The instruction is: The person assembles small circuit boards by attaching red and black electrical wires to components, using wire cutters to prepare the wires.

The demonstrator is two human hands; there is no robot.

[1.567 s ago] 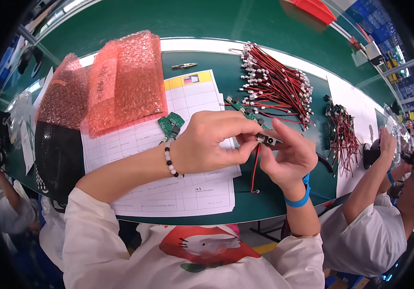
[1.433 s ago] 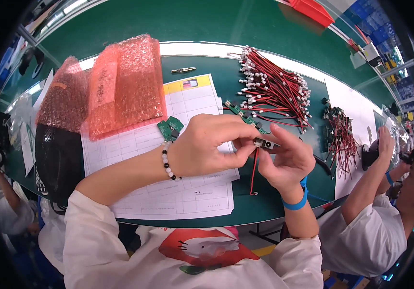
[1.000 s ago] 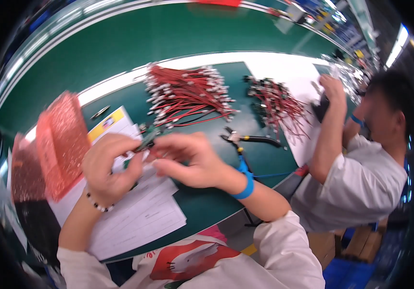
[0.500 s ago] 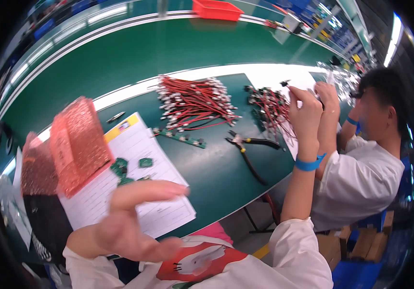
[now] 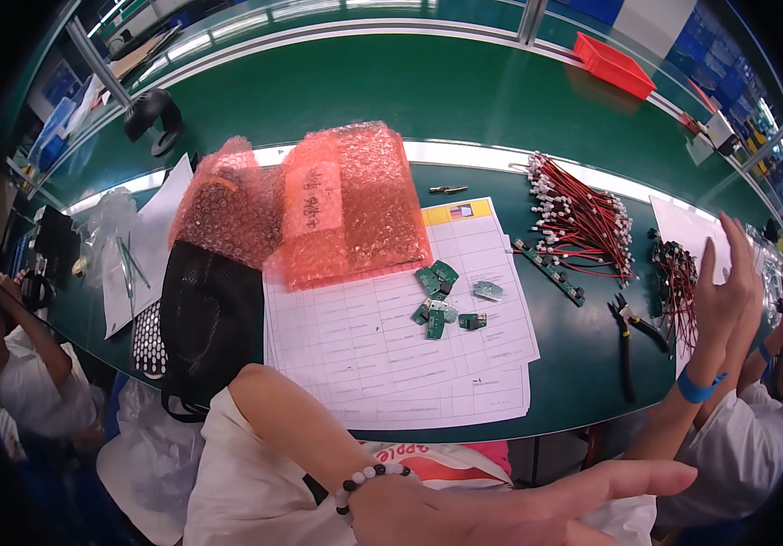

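The bench (image 5: 583,364) has open green surface along its near edge right of the paper form (image 5: 382,355), between that form and the black pliers (image 5: 633,332). On the form, a cluster of small green circuit boards (image 5: 446,296) sits right of centre; the rows below them lie bare. Pink bubble-wrap bags (image 5: 319,205) cover the form's upper left corner, with a black pouch (image 5: 209,318) just beside. Farther right, a bundle of red wires (image 5: 578,214) and a darker wire bundle (image 5: 678,273) crowd the surface. The right hand (image 5: 728,282) is raised, fingers spread, over that right end. The left hand (image 5: 501,505) hangs below the near edge, clear of everything.
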